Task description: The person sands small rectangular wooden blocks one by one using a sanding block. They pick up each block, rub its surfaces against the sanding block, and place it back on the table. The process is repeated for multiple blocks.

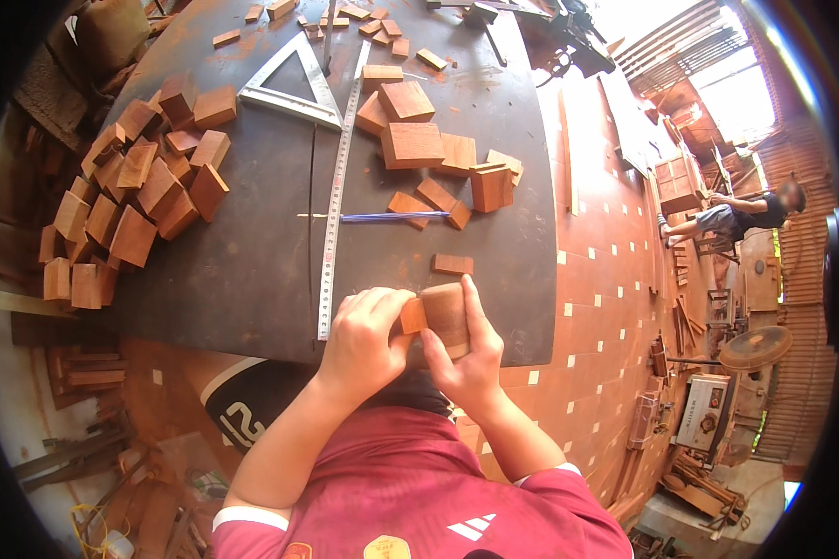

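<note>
Gripping from both sides, the person's hands meet at the near edge of the dark worktable (252, 270). The right hand (471, 359) is wrapped around a wooden block (446, 315), thumb up its far face, long axis pointing away from the body. The left hand (362, 337) is curled shut, fingertips pinching a smaller orange wood piece (413, 315) against the block's left side. A steel ruler (334, 214) lies just left of that hand, a blue pencil (382, 216) further up.
</note>
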`<action>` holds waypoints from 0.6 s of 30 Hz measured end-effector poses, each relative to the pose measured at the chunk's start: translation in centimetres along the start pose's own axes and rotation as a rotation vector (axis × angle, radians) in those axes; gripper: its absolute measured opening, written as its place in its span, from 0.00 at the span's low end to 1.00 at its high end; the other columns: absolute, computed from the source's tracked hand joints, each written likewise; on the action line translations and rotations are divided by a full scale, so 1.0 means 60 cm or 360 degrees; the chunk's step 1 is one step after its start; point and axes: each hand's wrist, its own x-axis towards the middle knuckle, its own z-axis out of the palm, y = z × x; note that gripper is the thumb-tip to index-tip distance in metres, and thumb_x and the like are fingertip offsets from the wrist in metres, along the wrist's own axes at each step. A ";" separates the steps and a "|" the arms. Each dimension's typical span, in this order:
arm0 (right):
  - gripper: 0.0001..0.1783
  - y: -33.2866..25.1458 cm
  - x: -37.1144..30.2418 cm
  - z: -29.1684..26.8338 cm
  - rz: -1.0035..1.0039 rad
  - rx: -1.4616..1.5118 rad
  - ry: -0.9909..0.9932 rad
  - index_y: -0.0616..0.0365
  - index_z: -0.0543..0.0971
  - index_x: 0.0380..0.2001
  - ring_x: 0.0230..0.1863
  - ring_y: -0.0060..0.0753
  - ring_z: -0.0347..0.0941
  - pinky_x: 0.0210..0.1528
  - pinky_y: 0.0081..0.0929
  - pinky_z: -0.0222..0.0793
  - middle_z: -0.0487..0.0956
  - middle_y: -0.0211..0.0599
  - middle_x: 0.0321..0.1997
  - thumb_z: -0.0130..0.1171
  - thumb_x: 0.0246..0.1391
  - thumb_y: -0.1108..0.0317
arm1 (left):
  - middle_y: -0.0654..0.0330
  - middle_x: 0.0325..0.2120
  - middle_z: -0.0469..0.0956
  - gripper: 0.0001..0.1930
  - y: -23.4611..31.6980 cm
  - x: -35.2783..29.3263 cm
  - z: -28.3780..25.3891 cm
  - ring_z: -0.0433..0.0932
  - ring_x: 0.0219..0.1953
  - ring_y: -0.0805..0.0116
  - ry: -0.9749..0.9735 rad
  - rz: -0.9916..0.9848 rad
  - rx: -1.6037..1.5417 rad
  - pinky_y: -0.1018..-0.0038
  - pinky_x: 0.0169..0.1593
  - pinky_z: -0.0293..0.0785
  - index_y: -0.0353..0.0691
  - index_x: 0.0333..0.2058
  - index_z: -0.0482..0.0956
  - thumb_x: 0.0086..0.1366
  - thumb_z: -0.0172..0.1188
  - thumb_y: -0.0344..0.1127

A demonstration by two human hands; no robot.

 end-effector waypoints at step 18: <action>0.44 0.009 -0.014 -0.025 -0.0550 -0.0273 0.0068 0.72 0.70 0.69 0.48 0.57 0.82 0.50 0.42 0.80 0.81 0.61 0.51 0.74 0.46 0.80 | 0.48 0.37 0.80 0.20 0.005 -0.005 0.022 0.81 0.42 0.41 0.0156 -0.0033 0.0033 0.53 0.48 0.79 0.37 0.45 0.82 0.52 0.75 0.29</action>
